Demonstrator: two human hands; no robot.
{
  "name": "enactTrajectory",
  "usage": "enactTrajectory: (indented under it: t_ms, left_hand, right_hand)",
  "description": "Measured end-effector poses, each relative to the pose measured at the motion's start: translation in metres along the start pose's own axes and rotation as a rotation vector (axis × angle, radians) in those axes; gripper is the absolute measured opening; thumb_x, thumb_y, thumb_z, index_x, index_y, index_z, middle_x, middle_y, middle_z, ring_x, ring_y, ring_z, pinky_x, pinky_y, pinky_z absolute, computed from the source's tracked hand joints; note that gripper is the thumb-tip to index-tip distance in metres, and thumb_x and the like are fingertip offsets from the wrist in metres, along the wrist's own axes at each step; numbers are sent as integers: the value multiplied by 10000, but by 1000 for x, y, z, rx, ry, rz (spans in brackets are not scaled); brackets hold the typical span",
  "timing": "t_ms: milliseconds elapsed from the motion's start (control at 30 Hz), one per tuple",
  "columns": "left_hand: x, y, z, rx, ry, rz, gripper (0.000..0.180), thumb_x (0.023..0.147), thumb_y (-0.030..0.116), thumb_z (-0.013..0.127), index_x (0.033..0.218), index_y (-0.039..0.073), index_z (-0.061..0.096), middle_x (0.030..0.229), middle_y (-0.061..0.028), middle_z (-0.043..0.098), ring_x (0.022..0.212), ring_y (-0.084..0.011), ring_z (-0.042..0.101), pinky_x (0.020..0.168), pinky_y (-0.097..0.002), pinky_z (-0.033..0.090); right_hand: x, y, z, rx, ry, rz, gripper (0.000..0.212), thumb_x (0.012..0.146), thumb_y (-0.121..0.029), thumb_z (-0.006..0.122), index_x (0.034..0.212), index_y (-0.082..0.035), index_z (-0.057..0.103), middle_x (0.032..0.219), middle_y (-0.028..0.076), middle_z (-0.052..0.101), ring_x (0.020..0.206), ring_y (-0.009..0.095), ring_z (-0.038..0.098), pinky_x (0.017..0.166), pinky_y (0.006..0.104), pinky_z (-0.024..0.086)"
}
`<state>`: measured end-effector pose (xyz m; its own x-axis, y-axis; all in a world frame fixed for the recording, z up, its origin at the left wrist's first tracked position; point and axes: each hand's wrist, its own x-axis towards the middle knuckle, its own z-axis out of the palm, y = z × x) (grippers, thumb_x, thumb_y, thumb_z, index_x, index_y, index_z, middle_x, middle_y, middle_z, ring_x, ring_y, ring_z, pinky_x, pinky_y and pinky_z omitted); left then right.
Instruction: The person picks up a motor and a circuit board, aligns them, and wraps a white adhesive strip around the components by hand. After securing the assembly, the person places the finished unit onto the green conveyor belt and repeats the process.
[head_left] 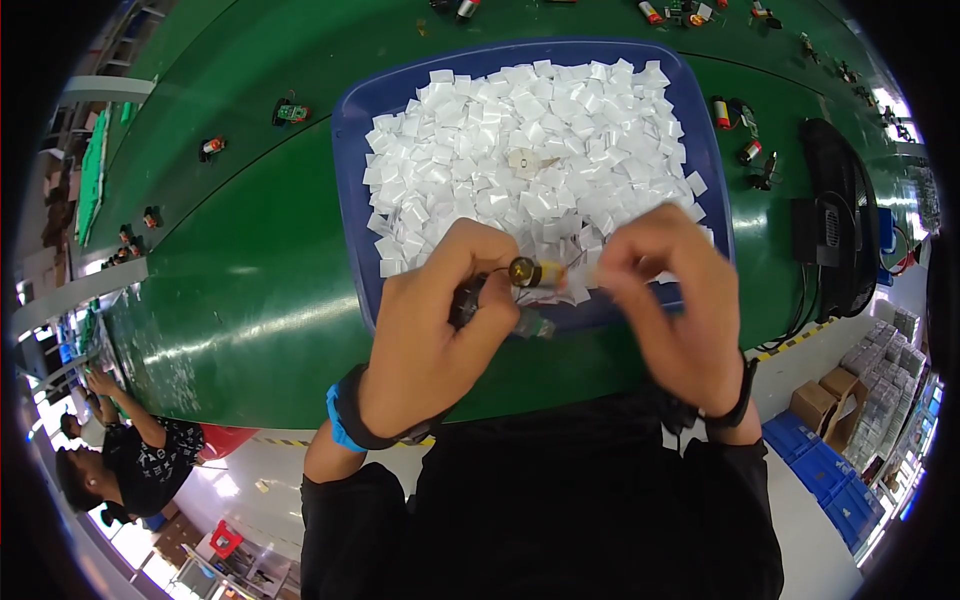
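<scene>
Green conveyor (250,260) under blue tray (352,180) of white squares (520,150). Left hand (430,330) pinches small cylinder (528,272) at tray's 6 o'clock rim; right hand (670,300) pinched on its far end — contents unclear. Risk: loose fingertip hold — cylinder drops among squares.

Person's own body, seen from above: black garment covering torso and upper arms, filling the view from 5 to 7 o'clock. Forearms bare. Left hand (425,345): black wristband (352,415) with a blue band (335,425) beside it. Right hand (675,300): thin black wrist strap (741,398).
</scene>
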<state>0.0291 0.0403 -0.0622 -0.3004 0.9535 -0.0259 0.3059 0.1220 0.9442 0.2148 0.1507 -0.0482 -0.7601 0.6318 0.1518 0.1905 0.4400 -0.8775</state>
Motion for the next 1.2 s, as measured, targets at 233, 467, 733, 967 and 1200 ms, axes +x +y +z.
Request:
enactTrajectory:
  t_ms: [233, 467, 733, 967, 1200]
  left_hand:
    - [6, 17, -8, -399, -283, -337, 180, 916, 44, 638, 1077, 27, 559, 720, -15, 544, 638, -28, 443, 587, -196, 370]
    - [1, 6, -22, -181, -435, -217, 283, 903, 98, 690, 1160, 54, 581, 734, -19, 533, 612, -51, 428, 553, -225, 349]
    - [8, 14, -27, -127, -482, -274, 428, 816, 31, 752, 1221, 27, 610, 764, -5, 514, 646, -71, 427, 614, -222, 397]
    - [8, 6, -31, -128, -468, -248, 452, 779, -3, 766, 1207, 3, 620, 794, -5, 545, 635, -72, 447, 594, -208, 429]
    - [7, 11, -28, -557, -447, -424, 378, 896, 31, 648, 1258, -8, 549, 867, -45, 596, 637, -79, 549, 538, -209, 459]
  right_hand:
    - [10, 1, 6, 157, 33, 42, 319, 855, 25, 699, 1162, 12, 615, 1006, 111, 674, 883, 201, 683, 724, 283, 534]
    - [6, 10, -7, 245, -267, 151, 353, 808, 31, 731, 1143, 4, 626, 1023, 99, 653, 962, 212, 651, 795, 314, 525]
    - [8, 7, -7, 130, -254, -24, 354, 748, -20, 796, 1078, -35, 671, 947, 76, 662, 995, 223, 600, 825, 334, 506]
    - [3, 10, 3, 181, -178, -103, 307, 713, -68, 826, 995, -48, 707, 939, 64, 723, 979, 240, 612, 815, 352, 517]
    - [-3, 5, 11, -19, -10, -271, 220, 707, -64, 819, 908, -49, 730, 965, 50, 746, 974, 254, 650, 829, 394, 548]
